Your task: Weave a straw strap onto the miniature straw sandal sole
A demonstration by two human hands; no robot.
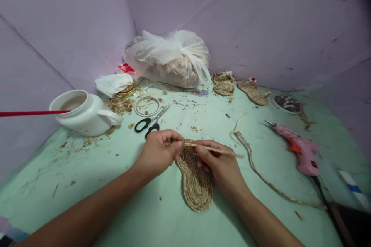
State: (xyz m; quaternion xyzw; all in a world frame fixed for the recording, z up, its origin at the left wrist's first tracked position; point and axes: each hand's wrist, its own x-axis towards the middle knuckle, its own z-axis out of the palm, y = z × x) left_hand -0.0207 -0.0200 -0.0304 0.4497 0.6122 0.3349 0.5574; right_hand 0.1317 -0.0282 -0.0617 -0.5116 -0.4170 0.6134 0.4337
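A straw shoe sole (197,185), coiled from braided cord, hangs between both hands with its rounded end toward me. My left hand (160,150) is closed, thumb and forefinger pinching the sole's far edge. On the other side my right hand (218,164) pinches a thin straw strand (213,149), laid across the top of the sole; its remaining fingers curl behind the sole's right side. Black-handled scissors (152,121) lie partly open just beyond my left hand. To the right, a loose braided straw cord (261,175) curves over the table.
A pink glue gun (298,148) with a cable lies at right. A white pot (84,112) stands left, a red stick at its mouth. Farther back are a tape ring (147,106), a stuffed plastic bag (174,60), straw slippers (253,92) and a filled dish (286,104). Straw scraps litter the table.
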